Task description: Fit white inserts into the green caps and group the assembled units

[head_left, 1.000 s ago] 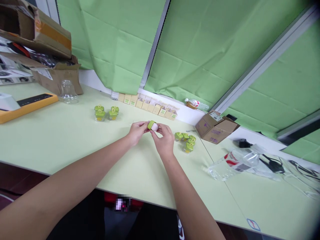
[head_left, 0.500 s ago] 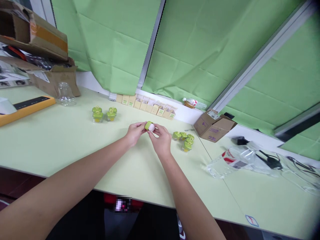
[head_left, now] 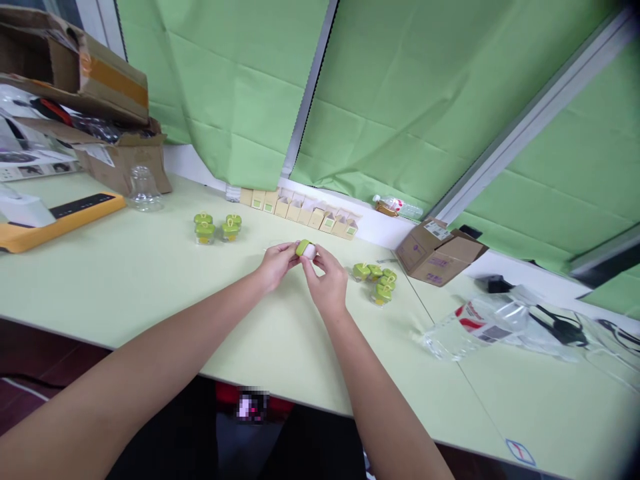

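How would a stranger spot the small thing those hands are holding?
Start at the pale green table. Over it, near the picture's centre, the left hand and right hand hold a small green and white piece. Unlike the jars with green lids standing to either side, it is held and shows a whitish face.

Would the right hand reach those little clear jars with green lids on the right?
Probably yes: the right hand is near the clear green-lidded jars, with nothing visible between. But its fingers hold a small green-and-white piece, so it may need to let go first.
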`<state>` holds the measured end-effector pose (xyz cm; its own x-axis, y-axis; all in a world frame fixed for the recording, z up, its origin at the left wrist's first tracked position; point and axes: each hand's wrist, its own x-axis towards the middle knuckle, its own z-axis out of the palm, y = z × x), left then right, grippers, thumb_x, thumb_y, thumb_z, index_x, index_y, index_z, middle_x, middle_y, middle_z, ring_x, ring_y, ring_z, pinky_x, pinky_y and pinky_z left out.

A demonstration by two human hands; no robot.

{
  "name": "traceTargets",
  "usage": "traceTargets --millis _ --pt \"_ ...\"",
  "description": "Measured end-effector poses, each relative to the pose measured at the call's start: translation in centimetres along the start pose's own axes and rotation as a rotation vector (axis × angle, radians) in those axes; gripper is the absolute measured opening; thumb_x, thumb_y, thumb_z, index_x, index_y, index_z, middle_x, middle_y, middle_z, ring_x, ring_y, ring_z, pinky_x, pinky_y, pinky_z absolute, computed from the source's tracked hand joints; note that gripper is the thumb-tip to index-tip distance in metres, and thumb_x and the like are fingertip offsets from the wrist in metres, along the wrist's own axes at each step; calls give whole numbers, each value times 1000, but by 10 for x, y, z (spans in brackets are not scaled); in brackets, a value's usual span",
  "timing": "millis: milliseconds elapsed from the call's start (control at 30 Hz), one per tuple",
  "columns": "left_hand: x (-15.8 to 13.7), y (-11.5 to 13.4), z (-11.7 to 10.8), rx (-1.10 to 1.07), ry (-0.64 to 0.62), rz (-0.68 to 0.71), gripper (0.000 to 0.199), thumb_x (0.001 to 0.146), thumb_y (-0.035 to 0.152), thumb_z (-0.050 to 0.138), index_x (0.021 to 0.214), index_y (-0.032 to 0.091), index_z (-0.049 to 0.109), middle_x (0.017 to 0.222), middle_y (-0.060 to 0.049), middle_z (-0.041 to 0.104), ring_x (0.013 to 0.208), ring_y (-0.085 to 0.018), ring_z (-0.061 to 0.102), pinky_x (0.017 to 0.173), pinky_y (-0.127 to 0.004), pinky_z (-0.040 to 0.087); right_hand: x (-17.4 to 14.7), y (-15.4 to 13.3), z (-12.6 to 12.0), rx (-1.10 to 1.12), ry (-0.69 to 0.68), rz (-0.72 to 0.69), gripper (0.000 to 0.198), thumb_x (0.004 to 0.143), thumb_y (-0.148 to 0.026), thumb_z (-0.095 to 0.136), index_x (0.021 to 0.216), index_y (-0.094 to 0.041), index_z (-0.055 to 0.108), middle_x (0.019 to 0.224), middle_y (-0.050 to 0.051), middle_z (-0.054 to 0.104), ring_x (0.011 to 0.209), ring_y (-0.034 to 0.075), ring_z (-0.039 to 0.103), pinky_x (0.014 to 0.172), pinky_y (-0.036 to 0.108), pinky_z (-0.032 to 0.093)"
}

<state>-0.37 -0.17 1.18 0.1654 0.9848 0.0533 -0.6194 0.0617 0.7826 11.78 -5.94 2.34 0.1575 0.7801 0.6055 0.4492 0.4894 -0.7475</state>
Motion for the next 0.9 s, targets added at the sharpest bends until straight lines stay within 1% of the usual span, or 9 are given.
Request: traceTargets --millis 100,167,267,367,433,567,667,767,900 --pt "0 -1 -1 49 -86 10 32 69 39 81 87 13 75 96 -10 73 94 -20 67 99 -39 49 6 0 -1 136 89 164 43 77 -47 73 109 -21 63 107 9 69 91 20 68 86 37 58" --pt "-1 -1 -1 73 -138 15 34 70 41 80 87 12 75 97 -11 73 95 -20 67 99 -39 48 10 0 -3 217 91 252 44 72 -48 77 102 -18 62 99 9 70 88 20 68 84 37 59" --pt "0 1 -2 38 -112 6 30 72 39 80 87 13 75 100 -11 73 95 -20 66 97 -37 49 14 -2 -6 361 36 328 40 69 -45 80 93 -17 65 89 7 70 85 19 68 85 38 59" --pt "0 6 -4 -12 -71 -36 25 74 32 79 89 13 75 103 -10 73 94 -18 67 94 -34 51 14 0 -7 446 12 366 40 69 -44 80 95 -17 65 87 6 70 82 19 69 80 37 61" --pt "0 9 -3 -29 -69 -64 21 76 28 78 90 12 74 103 -11 73 92 -17 67 90 -32 53 14 6 -8 392 4 364 40 72 -45 77 97 -17 65 87 6 70 78 19 69 73 36 61" --pt "-4 12 0 -46 -109 -105 16 78 19 75 92 11 74 102 -10 73 86 -15 67 82 -27 54 15 20 -12 144 -13 358 38 76 -50 69 94 -17 66 89 6 68 69 18 66 60 33 58" --pt "-4 12 0 -56 -125 -107 15 79 18 74 92 11 74 99 -9 73 86 -14 67 78 -24 54 17 18 -15 236 -44 332 41 82 -56 60 99 -18 65 96 8 68 77 19 67 63 33 58" --pt "-3 12 -2 -65 -158 -114 16 77 20 76 90 11 74 96 -8 73 83 -13 67 76 -22 54 19 19 -19 277 -101 240 48 78 -54 67 111 -20 62 107 9 67 91 21 66 69 33 58" --pt "-1 12 -4 -39 -244 -101 27 70 26 83 91 12 75 95 -9 73 83 -14 67 76 -25 55 21 33 -24 8 -155 330 49 69 -52 74 103 -18 64 100 9 68 81 20 64 69 34 57"
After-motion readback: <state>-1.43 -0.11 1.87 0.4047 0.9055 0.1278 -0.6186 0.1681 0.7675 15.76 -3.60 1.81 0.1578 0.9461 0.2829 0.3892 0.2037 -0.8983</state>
